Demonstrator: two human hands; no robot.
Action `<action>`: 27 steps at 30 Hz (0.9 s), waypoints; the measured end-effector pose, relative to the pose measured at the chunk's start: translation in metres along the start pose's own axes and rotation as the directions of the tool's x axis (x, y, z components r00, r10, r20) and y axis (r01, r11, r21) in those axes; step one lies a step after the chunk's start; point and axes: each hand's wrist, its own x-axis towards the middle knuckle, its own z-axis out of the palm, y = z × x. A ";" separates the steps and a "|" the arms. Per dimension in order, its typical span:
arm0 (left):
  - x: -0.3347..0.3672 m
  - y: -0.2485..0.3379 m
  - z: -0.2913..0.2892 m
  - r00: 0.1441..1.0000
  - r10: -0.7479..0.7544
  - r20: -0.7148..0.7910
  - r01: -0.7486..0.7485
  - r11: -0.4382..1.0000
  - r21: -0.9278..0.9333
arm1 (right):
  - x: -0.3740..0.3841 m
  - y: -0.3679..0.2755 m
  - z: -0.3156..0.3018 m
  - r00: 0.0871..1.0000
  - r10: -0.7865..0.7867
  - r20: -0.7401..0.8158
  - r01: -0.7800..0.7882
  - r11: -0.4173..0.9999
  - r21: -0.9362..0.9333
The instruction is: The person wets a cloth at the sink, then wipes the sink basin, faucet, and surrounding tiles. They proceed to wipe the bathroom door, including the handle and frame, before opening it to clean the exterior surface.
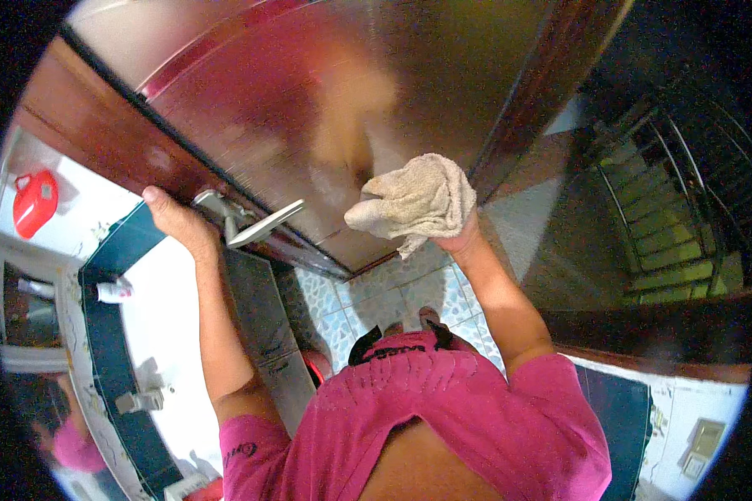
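My right hand (457, 240) is closed on a bunched beige cloth (418, 200) and holds it up at the face of a glossy brown door (276, 125). Whether the cloth presses on the panel, I cannot tell. At the door's left edge, beside the silver lever handle (263, 225), my left hand (182, 224) grips the wooden edge. Its thumb points up and away from me, while the other fingers are mostly hidden. A blurred pink reflection shows on the door's shiny surface.
A red plastic scoop (35, 204) hangs on the left wall. Below it are a white bottle (114, 291), a faucet (142, 401) and a mirror (38, 309). Pebble-patterned tiles (376, 307) cover the floor. Metal railings (677, 192) stand beyond the opening at right, and a wall switch (703, 447) is lower right.
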 end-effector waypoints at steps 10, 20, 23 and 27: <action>0.006 -0.004 -0.004 0.997 0.077 -0.004 -0.074 0.975 0.211 | -0.062 -0.036 0.002 0.958 -0.202 -0.202 0.220 0.973 0.071; 0.017 -0.010 0.000 0.992 0.122 0.035 -0.126 0.949 0.288 | -0.125 -0.052 -0.016 0.839 -0.461 -0.290 0.445 0.887 -0.123; 0.022 -0.021 0.001 0.995 0.086 0.051 -0.097 0.952 0.289 | -0.139 -0.059 -0.021 0.814 -0.490 -0.311 0.480 0.870 -0.114; 0.030 -0.020 -0.003 0.997 0.039 0.059 -0.054 0.962 0.268 | -0.148 -0.070 -0.014 0.878 -0.412 -0.243 0.436 0.898 0.053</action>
